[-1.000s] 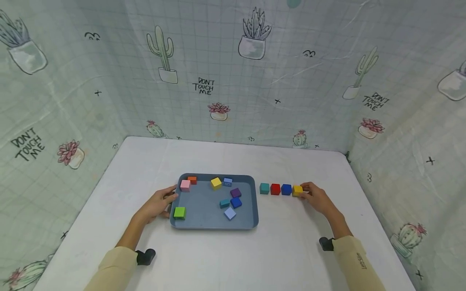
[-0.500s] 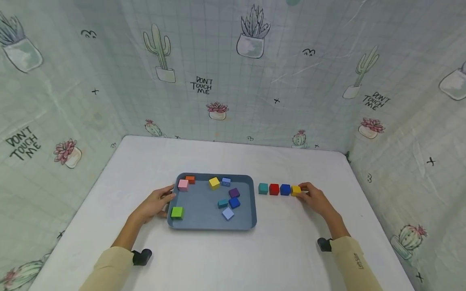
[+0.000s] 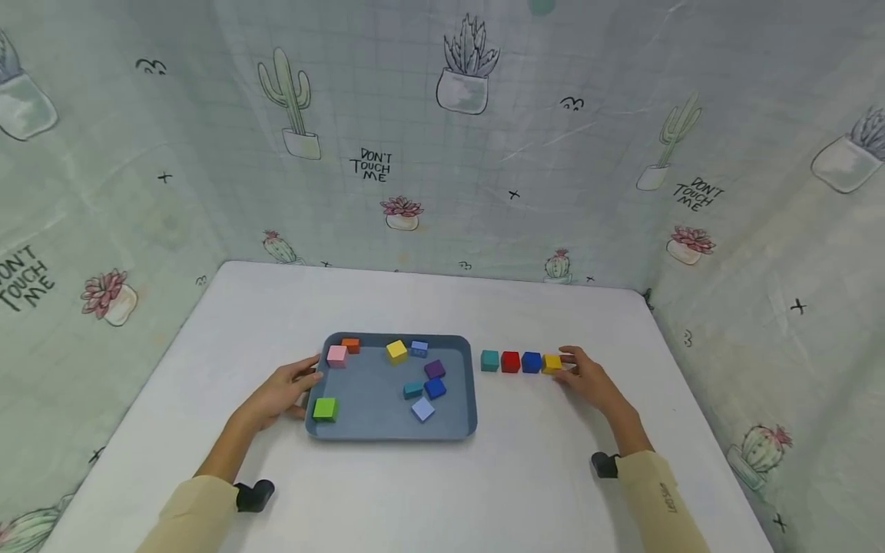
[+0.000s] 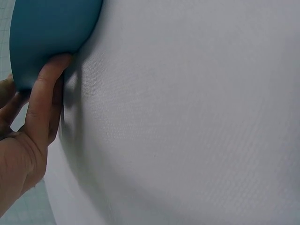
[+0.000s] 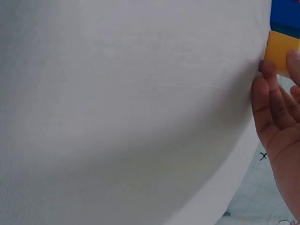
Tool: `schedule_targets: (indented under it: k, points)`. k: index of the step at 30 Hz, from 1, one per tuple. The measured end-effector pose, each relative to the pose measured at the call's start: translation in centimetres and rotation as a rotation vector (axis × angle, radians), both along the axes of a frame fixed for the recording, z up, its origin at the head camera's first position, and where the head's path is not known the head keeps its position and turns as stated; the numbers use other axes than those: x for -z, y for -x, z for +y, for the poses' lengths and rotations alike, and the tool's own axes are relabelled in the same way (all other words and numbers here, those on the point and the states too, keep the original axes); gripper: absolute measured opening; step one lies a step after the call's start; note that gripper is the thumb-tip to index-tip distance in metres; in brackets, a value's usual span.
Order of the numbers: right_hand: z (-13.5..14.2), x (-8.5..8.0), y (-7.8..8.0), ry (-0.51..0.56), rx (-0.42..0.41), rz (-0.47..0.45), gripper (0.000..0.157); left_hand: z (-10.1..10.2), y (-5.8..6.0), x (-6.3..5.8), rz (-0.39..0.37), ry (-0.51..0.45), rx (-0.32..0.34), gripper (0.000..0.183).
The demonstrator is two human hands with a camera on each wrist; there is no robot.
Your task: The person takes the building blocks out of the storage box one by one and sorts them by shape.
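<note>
My left hand (image 3: 280, 394) holds the left edge of a blue-grey tray (image 3: 373, 432); in the left wrist view its fingers (image 4: 41, 98) press against the tray's outer wall (image 4: 54, 28). At the right end of a row, my right hand (image 3: 586, 380) pinches a yellow block (image 3: 551, 364) between thumb and fingertips. Close in line to its left stand a blue block (image 3: 531, 362), a red block (image 3: 510, 362) and a teal block (image 3: 489, 361). The right wrist view shows the yellow block (image 5: 282, 51) right against the blue block (image 5: 286, 16).
The tray carries several blocks, among them a lime green block (image 3: 326, 409), a pink block (image 3: 336, 356), an orange block (image 3: 351, 346), a yellow block (image 3: 396, 352) and a purple block (image 3: 434, 369). A patterned cloth (image 3: 415, 153) surrounds the white table (image 3: 387, 499).
The head view has shifted a little, so everything sits further left in it. Hands, tray and the row of blocks keep about the same places relative to each other.
</note>
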State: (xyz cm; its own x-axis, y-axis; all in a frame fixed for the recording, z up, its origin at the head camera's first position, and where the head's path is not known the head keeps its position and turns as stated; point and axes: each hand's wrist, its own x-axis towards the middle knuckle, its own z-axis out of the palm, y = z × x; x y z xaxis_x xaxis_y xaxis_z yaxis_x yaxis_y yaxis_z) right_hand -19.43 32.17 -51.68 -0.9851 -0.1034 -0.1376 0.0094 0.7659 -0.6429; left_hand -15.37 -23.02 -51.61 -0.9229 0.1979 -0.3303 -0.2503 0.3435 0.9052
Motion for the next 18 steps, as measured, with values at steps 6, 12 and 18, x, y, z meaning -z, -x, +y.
schedule_targets:
  k: [6, 12, 18]
  points:
    - [-0.1, -0.7, -0.4, -0.018, 0.052, 0.034, 0.070, -0.5, -0.6, -0.1, 0.012, -0.002, -0.005, 0.062]
    - [-1.0, -1.4, -1.1, -0.054, 0.132, 0.181, 0.072, -0.6, -0.7, -0.7, 0.039, 0.014, 0.008, 0.063]
    - [-1.9, -0.9, -0.9, -0.094, 0.139, 0.322, 0.061, 0.1, -0.4, -0.4, 0.040, 0.013, 0.032, 0.062]
